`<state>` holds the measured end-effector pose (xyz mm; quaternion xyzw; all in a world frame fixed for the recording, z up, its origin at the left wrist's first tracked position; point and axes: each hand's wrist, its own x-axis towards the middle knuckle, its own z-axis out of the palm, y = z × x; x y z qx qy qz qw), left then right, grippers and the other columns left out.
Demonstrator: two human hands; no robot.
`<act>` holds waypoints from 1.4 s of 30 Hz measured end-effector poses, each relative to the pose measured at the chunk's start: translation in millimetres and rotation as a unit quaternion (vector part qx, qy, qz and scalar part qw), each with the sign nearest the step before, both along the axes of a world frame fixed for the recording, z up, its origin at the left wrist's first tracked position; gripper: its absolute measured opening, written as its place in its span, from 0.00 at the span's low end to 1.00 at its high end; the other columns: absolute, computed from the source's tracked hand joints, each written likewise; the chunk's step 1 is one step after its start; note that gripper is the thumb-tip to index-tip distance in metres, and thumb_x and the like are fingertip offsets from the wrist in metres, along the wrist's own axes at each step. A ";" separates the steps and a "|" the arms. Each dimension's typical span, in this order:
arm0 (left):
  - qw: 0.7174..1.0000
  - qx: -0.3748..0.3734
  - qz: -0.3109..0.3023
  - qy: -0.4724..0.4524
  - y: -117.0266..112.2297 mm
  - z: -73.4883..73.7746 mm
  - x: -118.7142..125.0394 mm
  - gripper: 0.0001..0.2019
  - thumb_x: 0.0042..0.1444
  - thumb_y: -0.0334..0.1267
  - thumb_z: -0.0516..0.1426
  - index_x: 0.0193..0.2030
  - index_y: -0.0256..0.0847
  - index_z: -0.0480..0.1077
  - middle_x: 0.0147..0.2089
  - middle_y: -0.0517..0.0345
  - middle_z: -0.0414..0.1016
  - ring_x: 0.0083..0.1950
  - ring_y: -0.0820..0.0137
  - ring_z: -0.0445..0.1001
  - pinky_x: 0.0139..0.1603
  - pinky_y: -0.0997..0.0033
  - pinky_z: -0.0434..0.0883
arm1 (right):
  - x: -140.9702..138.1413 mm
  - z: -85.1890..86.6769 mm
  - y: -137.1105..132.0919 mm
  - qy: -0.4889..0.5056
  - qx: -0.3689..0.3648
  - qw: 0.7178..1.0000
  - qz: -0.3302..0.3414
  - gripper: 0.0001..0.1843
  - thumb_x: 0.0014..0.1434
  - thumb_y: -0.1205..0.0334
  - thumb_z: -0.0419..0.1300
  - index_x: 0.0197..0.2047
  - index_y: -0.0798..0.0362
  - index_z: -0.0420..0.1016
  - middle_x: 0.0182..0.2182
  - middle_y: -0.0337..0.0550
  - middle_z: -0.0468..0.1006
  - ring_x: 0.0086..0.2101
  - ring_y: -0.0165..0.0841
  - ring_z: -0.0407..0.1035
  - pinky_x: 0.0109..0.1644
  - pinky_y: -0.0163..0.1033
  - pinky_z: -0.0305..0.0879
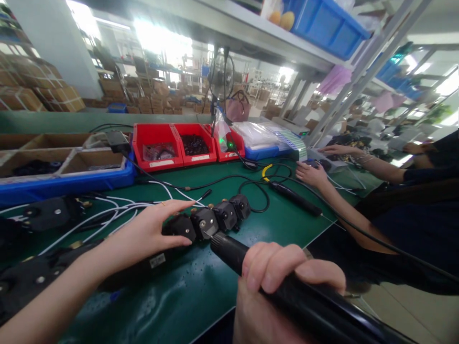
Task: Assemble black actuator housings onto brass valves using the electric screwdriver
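Observation:
My right hand [279, 282] is wrapped round a black electric screwdriver [231, 253]. Its thin bit reaches the face of a black block-shaped unit [204, 223], close to a screw; exact contact is hard to make out. That unit stands in a row with two similar black units [234, 212] to its right. At the left end of the row my left hand [159, 227] grips another black block [182, 228] between thumb and fingers. More black units with white cables [118, 210] lie to the left, partly behind my left forearm.
Red bins [158, 165] with small parts stand along the back, beside a blue tray [107, 180] of cardboard compartments. A second screwdriver [296, 197] with a yellow hook lies on the green mat. At right, a co-worker's hands [311, 174] handle parts; a black cord crosses there.

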<state>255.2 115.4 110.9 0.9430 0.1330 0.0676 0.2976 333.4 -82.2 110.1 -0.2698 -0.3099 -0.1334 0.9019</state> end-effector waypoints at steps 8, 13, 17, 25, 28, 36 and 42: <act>0.999 -0.024 0.015 0.020 7.2 -7.0 -18.7 0.32 0.51 0.54 0.62 0.62 0.42 0.73 0.62 0.49 0.77 0.62 0.50 0.74 0.66 0.48 0.68 | -13.7 -5.9 11.1 -0.071 -0.048 0.995 0.043 0.12 0.67 0.50 0.63 0.42 0.50 0.71 0.23 0.31 0.72 0.17 0.26 0.66 0.21 0.33 0.66; 0.999 -0.030 0.006 0.016 8.8 -8.3 -16.1 0.29 0.52 0.53 0.61 0.60 0.45 0.75 0.60 0.51 0.79 0.60 0.51 0.76 0.65 0.48 0.69 | -14.1 -5.7 21.7 -0.054 -0.014 0.998 0.026 0.15 0.65 0.46 0.62 0.41 0.49 0.70 0.22 0.29 0.67 0.16 0.24 0.61 0.19 0.31 0.61; 0.999 -0.042 0.008 0.019 11.9 -9.2 -16.8 0.29 0.52 0.51 0.62 0.61 0.48 0.74 0.61 0.53 0.78 0.61 0.51 0.75 0.66 0.48 0.69 | -18.0 -1.7 23.0 -0.030 -0.031 0.998 0.038 0.15 0.65 0.46 0.62 0.41 0.49 0.70 0.22 0.30 0.68 0.17 0.25 0.62 0.21 0.32 0.62; 0.998 -0.060 0.000 -0.004 10.3 -12.0 -17.3 0.26 0.53 0.47 0.61 0.60 0.49 0.75 0.60 0.54 0.79 0.59 0.53 0.77 0.64 0.52 0.71 | -24.1 -2.7 25.8 -0.061 -0.082 0.990 0.094 0.09 0.73 0.59 0.52 0.42 0.49 0.72 0.23 0.34 0.72 0.19 0.29 0.68 0.24 0.35 0.69; 0.998 -0.058 0.001 -0.001 9.3 -12.2 -17.9 0.27 0.53 0.46 0.61 0.61 0.48 0.75 0.60 0.53 0.79 0.59 0.53 0.77 0.65 0.53 0.70 | -24.2 -3.9 28.0 -0.069 -0.083 0.990 0.090 0.09 0.72 0.61 0.52 0.44 0.48 0.73 0.22 0.34 0.73 0.18 0.30 0.68 0.23 0.36 0.70; 0.998 -0.063 -0.003 -0.001 7.4 -10.3 -17.3 0.26 0.53 0.42 0.60 0.61 0.52 0.74 0.60 0.60 0.79 0.58 0.58 0.77 0.64 0.61 0.69 | -28.2 -3.6 27.6 -0.052 -0.096 0.990 0.088 0.10 0.73 0.57 0.53 0.41 0.48 0.73 0.22 0.34 0.74 0.18 0.29 0.68 0.24 0.35 0.70; 0.998 -0.063 0.003 -0.002 6.7 -10.5 -17.0 0.27 0.53 0.42 0.61 0.61 0.51 0.74 0.60 0.59 0.79 0.59 0.58 0.77 0.64 0.60 0.69 | -27.7 -5.0 28.2 -0.072 -0.084 0.991 0.077 0.07 0.71 0.56 0.58 0.42 0.49 0.73 0.22 0.33 0.73 0.18 0.28 0.69 0.23 0.34 0.70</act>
